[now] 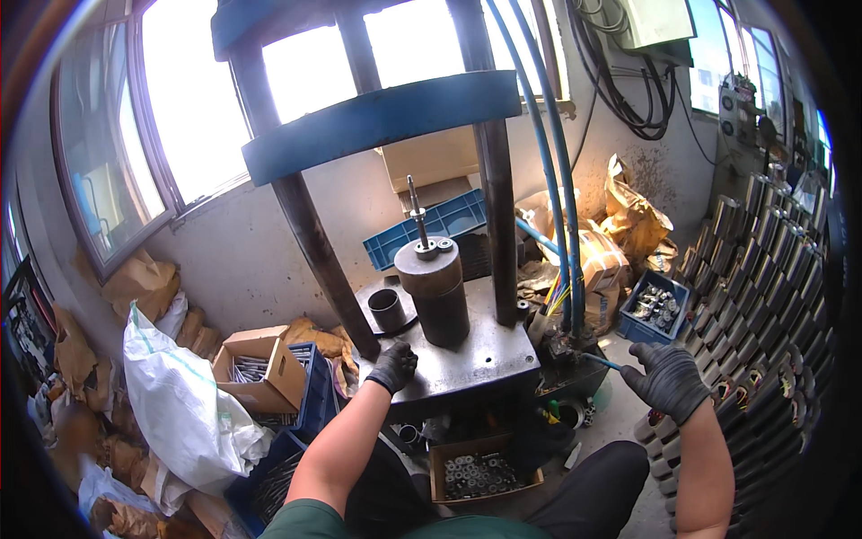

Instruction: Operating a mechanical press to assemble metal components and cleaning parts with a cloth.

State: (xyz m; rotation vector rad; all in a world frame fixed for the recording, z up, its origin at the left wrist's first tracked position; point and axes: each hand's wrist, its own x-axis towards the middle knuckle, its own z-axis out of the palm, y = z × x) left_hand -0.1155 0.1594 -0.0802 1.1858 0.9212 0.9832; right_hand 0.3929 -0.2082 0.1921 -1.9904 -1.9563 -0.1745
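Observation:
A blue-framed press stands before me, its steel table [485, 364] carrying a thick metal cylinder [440, 310]. On the cylinder's top, a thin stepped shaft [418, 216] stands upright through a ring, with a small bearing [444, 244] beside it. A dark hollow sleeve [387, 310] rests to the left. My left hand [393, 366], in a dark glove, is closed at the table's front left edge; whatever it may hold is hidden. My gloved right hand [669, 382] has thumb and fingers apart, close by the end of a blue-handled lever [602, 361]. Contact there is unclear.
Steel columns [323, 260] flank the cylinder under a blue crossbeam [386, 121]. A cardboard box of rods [260, 370] and a white sack [184, 395] stand left. Below is a box of small rings [480, 472]. Stacked metal tubes [754, 260] and a blue parts bin [654, 307] are right.

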